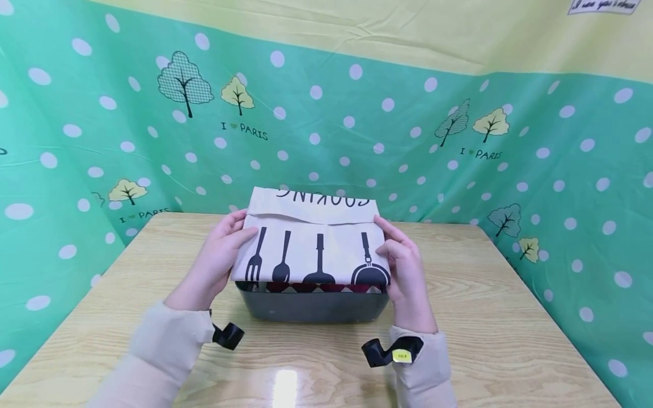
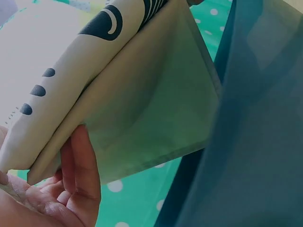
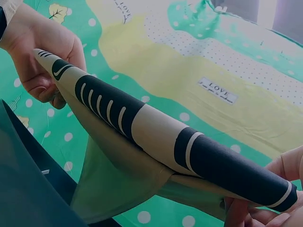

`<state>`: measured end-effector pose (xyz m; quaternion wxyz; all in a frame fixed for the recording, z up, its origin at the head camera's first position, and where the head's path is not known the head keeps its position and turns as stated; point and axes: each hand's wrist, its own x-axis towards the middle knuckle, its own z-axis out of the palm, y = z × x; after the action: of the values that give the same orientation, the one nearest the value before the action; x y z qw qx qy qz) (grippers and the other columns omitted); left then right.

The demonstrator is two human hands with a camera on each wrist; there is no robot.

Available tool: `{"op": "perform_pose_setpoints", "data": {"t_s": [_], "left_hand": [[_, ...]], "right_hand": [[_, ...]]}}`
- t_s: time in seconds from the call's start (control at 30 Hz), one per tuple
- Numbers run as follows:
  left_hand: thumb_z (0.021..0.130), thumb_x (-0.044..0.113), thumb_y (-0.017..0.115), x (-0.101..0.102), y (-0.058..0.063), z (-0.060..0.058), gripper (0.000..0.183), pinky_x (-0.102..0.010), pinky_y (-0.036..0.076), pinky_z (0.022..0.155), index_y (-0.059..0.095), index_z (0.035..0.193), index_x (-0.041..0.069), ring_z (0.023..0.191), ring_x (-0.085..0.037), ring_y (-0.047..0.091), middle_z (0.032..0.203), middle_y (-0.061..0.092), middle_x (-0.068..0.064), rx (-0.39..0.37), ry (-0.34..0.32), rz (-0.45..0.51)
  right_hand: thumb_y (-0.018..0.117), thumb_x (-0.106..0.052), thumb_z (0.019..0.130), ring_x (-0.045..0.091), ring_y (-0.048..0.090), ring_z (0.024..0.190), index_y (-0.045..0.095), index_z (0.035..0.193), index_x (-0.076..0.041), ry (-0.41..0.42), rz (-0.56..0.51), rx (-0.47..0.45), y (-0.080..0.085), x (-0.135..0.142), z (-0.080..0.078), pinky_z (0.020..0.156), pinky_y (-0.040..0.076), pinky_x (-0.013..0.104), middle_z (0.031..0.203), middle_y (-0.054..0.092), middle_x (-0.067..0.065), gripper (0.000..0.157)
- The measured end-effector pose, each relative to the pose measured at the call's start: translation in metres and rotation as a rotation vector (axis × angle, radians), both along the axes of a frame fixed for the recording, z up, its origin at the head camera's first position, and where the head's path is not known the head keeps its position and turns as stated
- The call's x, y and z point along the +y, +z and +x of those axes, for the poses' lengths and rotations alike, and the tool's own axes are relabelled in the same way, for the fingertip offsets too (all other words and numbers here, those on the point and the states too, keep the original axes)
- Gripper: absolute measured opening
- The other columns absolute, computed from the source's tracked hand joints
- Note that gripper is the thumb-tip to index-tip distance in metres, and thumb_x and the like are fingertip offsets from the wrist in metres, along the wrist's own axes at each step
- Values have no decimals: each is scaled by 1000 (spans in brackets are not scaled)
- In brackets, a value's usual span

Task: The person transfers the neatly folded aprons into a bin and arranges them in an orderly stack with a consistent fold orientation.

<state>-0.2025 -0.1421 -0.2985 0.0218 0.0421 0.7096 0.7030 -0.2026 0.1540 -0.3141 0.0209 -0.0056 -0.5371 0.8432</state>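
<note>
A folded cream cloth (image 1: 301, 243) with black fork, spoon, spatula and pan prints and upside-down "COOKING" lettering is held above a dark grey bin (image 1: 316, 309). My left hand (image 1: 219, 249) grips its left edge, thumb on the face and fingers behind. On the opposite edge, my right hand (image 1: 408, 266) pinches it the same way. The left wrist view shows the cloth's layers (image 2: 61, 113) between thumb and fingers, with a plain flap hanging below. Red-and-white patterned material (image 1: 306, 288) shows inside the bin under the cloth; most of it is hidden.
The bin stands on a light wood-grain table (image 1: 484, 317). A green polka-dot curtain (image 1: 316, 124) with tree prints surrounds the back and sides. Black wrist mounts (image 1: 228, 335) sit on both cream sleeves (image 1: 170, 340).
</note>
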Motion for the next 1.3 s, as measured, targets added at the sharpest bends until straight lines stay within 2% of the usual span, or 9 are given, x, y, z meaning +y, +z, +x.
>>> {"op": "perform_pose_setpoints", "data": {"t_s": [0.2, 0.33, 0.43, 0.6, 0.9, 1.0, 1.13, 1.3], "left_hand": [[101, 6, 42, 6, -7, -7, 57, -12, 48, 87, 20, 154, 2, 109, -6, 56, 155, 37, -19, -32, 40, 7], [100, 5, 43, 10, -10, -13, 57, -14, 47, 89, 22, 153, 3, 119, -19, 52, 154, 39, -19, -44, 74, -25], [100, 5, 43, 12, -11, -15, 57, -18, 44, 93, 24, 153, 3, 124, -25, 49, 152, 40, -19, -42, 91, -41], [100, 5, 43, 13, -12, -18, 56, -24, 41, 98, 26, 153, 3, 123, -24, 47, 151, 40, -18, -54, 120, -55], [97, 5, 44, 13, -14, -18, 55, -15, 46, 85, 29, 151, 4, 107, -14, 53, 146, 44, -16, -53, 137, -52], [97, 5, 44, 15, -14, -19, 55, -19, 45, 89, 30, 150, 3, 111, -17, 52, 146, 44, -17, -48, 133, -68], [96, 6, 46, 17, -16, -21, 54, -29, 41, 98, 33, 149, 2, 118, -26, 49, 144, 42, -18, -26, 147, -109], [94, 8, 51, 17, -16, -23, 53, -31, 44, 93, 40, 145, -2, 111, -27, 50, 131, 47, -17, 21, 173, -174]], "right_hand": [[39, 14, 80, 16, 51, 125, 48, 146, -4, -21, 24, -17, -2, 0, -2, 90, 51, 18, 152, 46, 6, 69], [40, 13, 81, 18, 47, 132, 47, 146, -5, -29, 49, -21, -4, 1, -3, 92, 51, 18, 154, 44, 5, 68], [40, 14, 81, 18, 47, 133, 47, 146, -5, -39, 62, -22, -5, 2, -5, 92, 50, 17, 155, 43, 5, 68], [41, 14, 80, 17, 46, 135, 47, 146, -4, -50, 77, -9, -6, 1, -9, 93, 49, 16, 155, 43, 5, 68], [42, 14, 80, 16, 43, 138, 44, 148, -4, -54, 134, -23, -6, 1, -8, 90, 48, 14, 156, 40, 7, 70], [43, 13, 81, 18, 43, 138, 42, 150, -5, -55, 158, -45, -7, 3, -7, 89, 49, 14, 157, 39, 8, 71], [44, 12, 80, 21, 42, 139, 39, 151, -4, -53, 199, -50, -5, 7, -8, 90, 48, 15, 158, 37, 10, 73], [44, 11, 80, 22, 44, 137, 39, 151, -5, -38, 226, -54, -1, 11, -11, 91, 49, 16, 157, 39, 10, 73]]}}
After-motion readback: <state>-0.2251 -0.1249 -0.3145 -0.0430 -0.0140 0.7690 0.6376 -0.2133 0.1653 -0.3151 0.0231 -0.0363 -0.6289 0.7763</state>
